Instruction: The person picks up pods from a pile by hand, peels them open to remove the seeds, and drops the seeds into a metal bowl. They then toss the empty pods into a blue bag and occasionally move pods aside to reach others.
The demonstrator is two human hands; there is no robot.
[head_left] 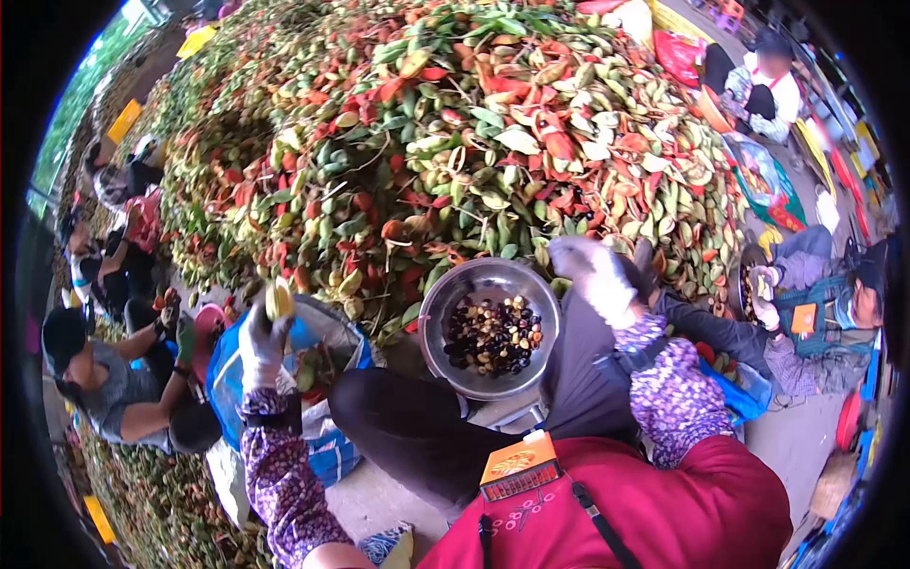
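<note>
We hold a split pod (279, 298) pinched in our gloved left hand (260, 343) over the blue sack (232, 375). Right hand (592, 275), blurred, grip unclear, hovers beside the seed bowl (445, 308). Shelling step; next, seeds go bowlward.

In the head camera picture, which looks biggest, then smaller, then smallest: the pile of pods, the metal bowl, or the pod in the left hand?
1. Pile of pods
2. Metal bowl
3. Pod in the left hand

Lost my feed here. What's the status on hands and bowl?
Left hand grips a pod. Right hand empty, beside bowl of dark seeds. Pod heap crowds the front.
</note>
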